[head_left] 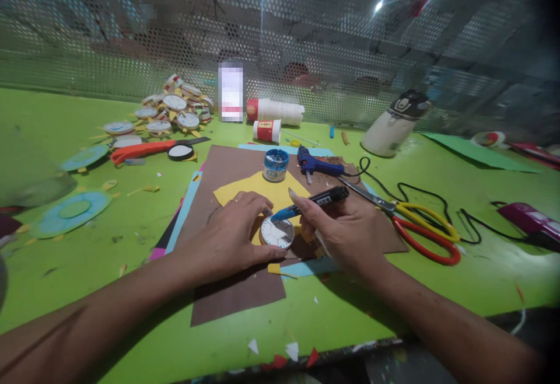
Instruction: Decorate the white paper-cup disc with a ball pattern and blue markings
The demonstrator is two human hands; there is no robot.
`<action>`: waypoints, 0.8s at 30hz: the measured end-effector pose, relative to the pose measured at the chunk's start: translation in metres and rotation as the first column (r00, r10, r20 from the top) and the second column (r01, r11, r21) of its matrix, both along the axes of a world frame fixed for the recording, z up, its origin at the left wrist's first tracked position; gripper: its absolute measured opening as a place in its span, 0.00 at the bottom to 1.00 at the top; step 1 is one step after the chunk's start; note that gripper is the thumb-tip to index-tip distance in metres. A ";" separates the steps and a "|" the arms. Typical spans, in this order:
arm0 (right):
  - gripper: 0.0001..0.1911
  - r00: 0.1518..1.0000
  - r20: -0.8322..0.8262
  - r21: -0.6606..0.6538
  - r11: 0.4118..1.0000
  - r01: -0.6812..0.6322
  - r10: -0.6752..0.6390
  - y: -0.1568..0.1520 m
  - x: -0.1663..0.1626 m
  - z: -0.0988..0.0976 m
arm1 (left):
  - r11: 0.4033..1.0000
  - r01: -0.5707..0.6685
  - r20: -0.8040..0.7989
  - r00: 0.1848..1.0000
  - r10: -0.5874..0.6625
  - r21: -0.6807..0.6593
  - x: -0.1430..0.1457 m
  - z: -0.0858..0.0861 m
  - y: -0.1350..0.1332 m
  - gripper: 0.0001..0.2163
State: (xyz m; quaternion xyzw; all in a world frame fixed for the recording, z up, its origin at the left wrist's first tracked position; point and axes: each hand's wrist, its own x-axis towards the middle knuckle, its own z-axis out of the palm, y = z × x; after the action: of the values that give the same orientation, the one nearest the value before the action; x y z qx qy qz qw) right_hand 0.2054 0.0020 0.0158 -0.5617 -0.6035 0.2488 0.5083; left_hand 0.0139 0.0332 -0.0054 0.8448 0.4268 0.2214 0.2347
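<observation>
My left hand [234, 233] rests on brown and yellow paper, its fingers curled round the edge of a small round white disc [277, 233] with lines drawn on it. My right hand [340, 227] grips a marker [312, 202] with a black body and blue tip. The blue tip touches the top edge of the disc. A yellow sheet [258, 191] lies under the disc on a brown sheet [231, 290].
Red and yellow scissors [413, 223] lie right of my right hand. A blue glue gun [315, 166] and a small jar [275, 164] sit behind the paper. A pile of round clock-face discs [172, 110], paper cups [275, 111], a white kettle [394, 124] and a perforated metal screen stand further back.
</observation>
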 end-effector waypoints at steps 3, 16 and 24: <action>0.21 1.000 -0.022 0.002 1.000 -0.014 0.014 -0.001 0.000 0.001 | 1.000 0.007 0.008 1.000 -0.008 0.016 0.000 -0.001 0.000 0.21; 0.18 1.000 -0.007 0.081 0.997 0.004 -0.003 -0.001 -0.002 -0.001 | 1.000 0.013 -0.010 1.000 -0.013 0.007 0.000 0.000 0.001 0.22; 0.14 1.000 -0.004 0.104 0.994 -0.028 0.029 -0.001 -0.002 -0.002 | 1.000 0.003 -0.008 1.000 -0.003 -0.001 0.001 0.003 0.000 0.21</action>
State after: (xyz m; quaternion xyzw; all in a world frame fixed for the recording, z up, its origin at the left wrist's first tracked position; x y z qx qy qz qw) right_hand 0.2034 0.0010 0.0136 -0.5250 -0.6222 0.2259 0.5350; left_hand 0.0153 0.0332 -0.0028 0.8462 0.4266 0.2173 0.2338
